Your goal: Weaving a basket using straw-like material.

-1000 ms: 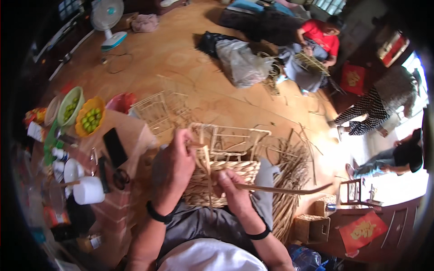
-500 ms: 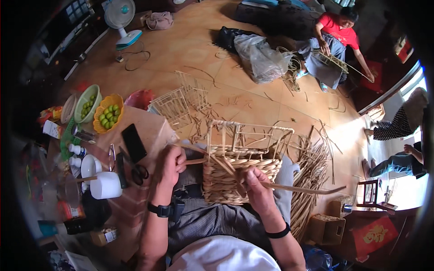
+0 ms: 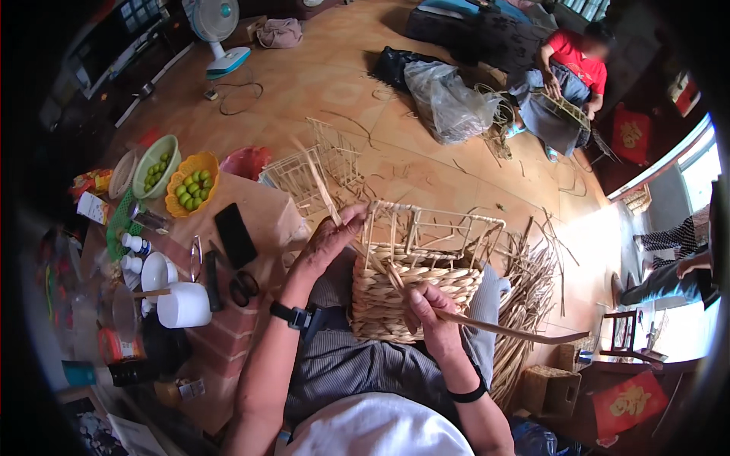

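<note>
A half-woven basket (image 3: pixel 384 292) rests on my lap, its lower walls thickly plaited from tan plant strands. Above the weave rises a bare light-coloured frame (image 3: pixel 460 217). At the front wall, my right hand (image 3: pixel 432 315) is closed on a flat plant strand (image 3: pixel 525 330) whose tail sticks out to the right. My left hand (image 3: pixel 334 237) is at the basket's upper left corner, fingers closed by the frame. From it another strand (image 3: pixel 322 182) points up and away; the fingers partly hide its lower end.
Loose strands (image 3: pixel 528 281) are heaped right of my lap. On the left, a table (image 3: pixel 266 211) carries a phone (image 3: pixel 236 235), scissors (image 3: pixel 244 288), a white pot (image 3: pixel 185 305) and bowls of green fruit (image 3: pixel 192 190). Bare frames (image 3: pixel 293 176) stand beyond. A person (image 3: pixel 574 68) works at the back right.
My left hand has moved up and forward to the basket's corner, and the strand there now points upward. My right hand stays near the front wall. The view has shifted slightly.
</note>
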A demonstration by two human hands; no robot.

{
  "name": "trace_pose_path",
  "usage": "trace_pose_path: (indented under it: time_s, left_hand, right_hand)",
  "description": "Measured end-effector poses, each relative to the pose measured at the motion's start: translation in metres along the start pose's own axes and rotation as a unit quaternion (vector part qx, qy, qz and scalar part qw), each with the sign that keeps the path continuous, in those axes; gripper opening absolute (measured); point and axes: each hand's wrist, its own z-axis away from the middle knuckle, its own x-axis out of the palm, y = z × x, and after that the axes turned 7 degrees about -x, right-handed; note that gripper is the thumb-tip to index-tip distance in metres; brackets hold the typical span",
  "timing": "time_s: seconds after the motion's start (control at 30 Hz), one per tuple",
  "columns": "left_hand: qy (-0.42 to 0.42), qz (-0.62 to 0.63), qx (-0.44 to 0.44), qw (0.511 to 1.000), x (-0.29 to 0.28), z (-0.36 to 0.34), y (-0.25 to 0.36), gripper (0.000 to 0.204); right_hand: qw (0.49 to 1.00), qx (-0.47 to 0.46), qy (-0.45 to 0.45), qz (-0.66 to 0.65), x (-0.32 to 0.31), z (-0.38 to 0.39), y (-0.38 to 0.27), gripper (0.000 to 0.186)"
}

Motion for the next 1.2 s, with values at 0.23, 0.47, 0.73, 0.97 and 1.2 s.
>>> trace_pose_path:
  time_s: [0.23, 0.47, 0.73, 0.97, 1.2]
  left_hand:
    - [-0.210, 0.081, 0.015, 0.974, 0.001, -0.007, -0.014, 0.048]
    - [-0.114, 0.047, 0.043, 0.991, 0.056, 0.018, 0.056, 0.035]
    - [-0.048, -0.125, -0.050, 0.990, 0.102, 0.069, 0.079, 0.044]
    - [-0.117, -0.190, -0.082, 0.971, 0.133, 0.051, 0.087, 0.049]
    - [-0.049, -0.150, -0.027, 0.987, 0.128, 0.072, 0.054, 0.034]
  right_hand:
    - [0.989, 0.015, 0.034, -0.141, -0.008, -0.001, -0.015, 0.034]
    - [0.973, -0.096, 0.057, -0.202, -0.055, -0.002, -0.041, 0.033]
    - [0.966, -0.129, 0.115, -0.193, -0.104, 0.003, -0.038, 0.031]
    - [0.969, -0.093, 0.166, -0.156, -0.107, 0.054, -0.023, 0.028]
    - [0.974, -0.123, 0.168, -0.085, -0.091, 0.066, -0.018, 0.030]
